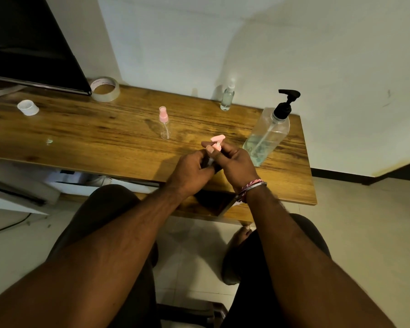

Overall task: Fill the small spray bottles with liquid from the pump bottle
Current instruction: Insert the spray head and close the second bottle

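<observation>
Over the front of the wooden table (81, 136), both my hands hold one small spray bottle. My left hand (192, 168) grips its clear body, mostly hidden in the fingers. My right hand (234, 165) pinches its pink spray head (217, 141) at the neck. A second small bottle with a pink top (164, 123) stands empty in the middle of the table. A third, clear-capped spray bottle (227, 95) stands by the wall with liquid in it. The pump bottle (266, 136), black pump, partly full, stands just right of my hands.
A roll of clear tape (105, 88) and a white cap (28, 107) lie at the table's left, under a dark screen (26, 43). A dark phone-like slab (213, 201) lies at the front edge under my wrists. My knees are below the table.
</observation>
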{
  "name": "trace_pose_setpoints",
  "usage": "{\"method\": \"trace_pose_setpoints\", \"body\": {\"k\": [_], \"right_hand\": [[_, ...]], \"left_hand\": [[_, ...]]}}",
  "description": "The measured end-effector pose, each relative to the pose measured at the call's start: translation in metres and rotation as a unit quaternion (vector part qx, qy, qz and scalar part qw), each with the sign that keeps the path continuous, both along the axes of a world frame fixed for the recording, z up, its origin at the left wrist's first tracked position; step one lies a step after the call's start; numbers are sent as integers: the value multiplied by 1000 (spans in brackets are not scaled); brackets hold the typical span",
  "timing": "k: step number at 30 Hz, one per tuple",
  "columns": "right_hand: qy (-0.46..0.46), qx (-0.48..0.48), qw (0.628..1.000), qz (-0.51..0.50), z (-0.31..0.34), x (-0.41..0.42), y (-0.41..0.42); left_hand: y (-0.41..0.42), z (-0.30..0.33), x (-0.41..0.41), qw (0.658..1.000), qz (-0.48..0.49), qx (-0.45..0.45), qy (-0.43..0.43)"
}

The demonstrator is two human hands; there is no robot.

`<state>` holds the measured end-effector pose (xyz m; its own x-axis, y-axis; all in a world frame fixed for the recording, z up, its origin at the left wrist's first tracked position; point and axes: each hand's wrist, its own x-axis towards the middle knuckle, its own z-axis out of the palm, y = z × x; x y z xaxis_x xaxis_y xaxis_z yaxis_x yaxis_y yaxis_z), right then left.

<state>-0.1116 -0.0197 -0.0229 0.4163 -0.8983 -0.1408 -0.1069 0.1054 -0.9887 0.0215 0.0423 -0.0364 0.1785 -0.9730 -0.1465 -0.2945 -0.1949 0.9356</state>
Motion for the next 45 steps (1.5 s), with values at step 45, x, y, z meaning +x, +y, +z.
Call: {"method": "trace_pose_setpoints", "body": {"k": [45], "right_hand": [[37,-54,994,-91,-7,-2,-6]], "left_hand": [[-11,-2,6,998,4,-11,63]]}}
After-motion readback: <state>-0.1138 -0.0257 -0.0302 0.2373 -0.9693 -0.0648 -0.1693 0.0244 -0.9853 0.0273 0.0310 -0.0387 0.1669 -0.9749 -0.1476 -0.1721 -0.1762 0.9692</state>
